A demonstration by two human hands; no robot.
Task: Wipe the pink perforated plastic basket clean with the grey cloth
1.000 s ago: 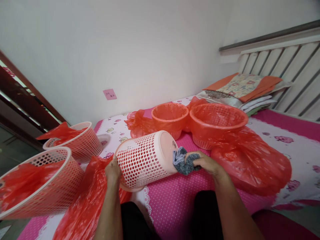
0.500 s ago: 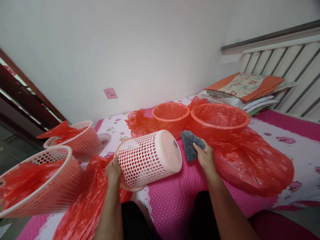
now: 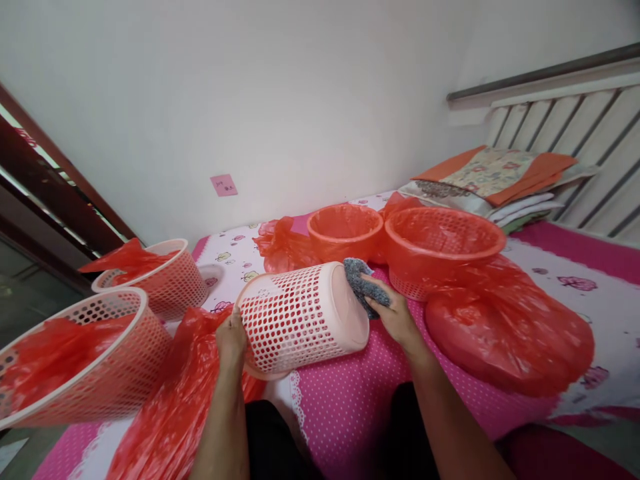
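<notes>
A pale pink perforated basket [image 3: 295, 320] lies on its side on the pink dotted bed cover, its solid bottom facing right. My left hand [image 3: 231, 337] grips its rim at the open end. A grey cloth [image 3: 361, 283] is clutched in my right hand [image 3: 395, 313], pressed against the upper right edge of the basket's bottom.
Two red-lined baskets [image 3: 345, 230] [image 3: 443, 243] stand behind, next to a full red plastic bag [image 3: 505, 327]. Two more baskets with red bags [image 3: 157, 277] [image 3: 70, 367] stand at the left. A loose red bag [image 3: 170, 407] lies by my left arm. Folded bedding [image 3: 493, 180] sits against the headboard.
My right hand has brought the grey cloth from the basket's lower right, up and away, then back against the top edge of its bottom. The left hand kept its grip.
</notes>
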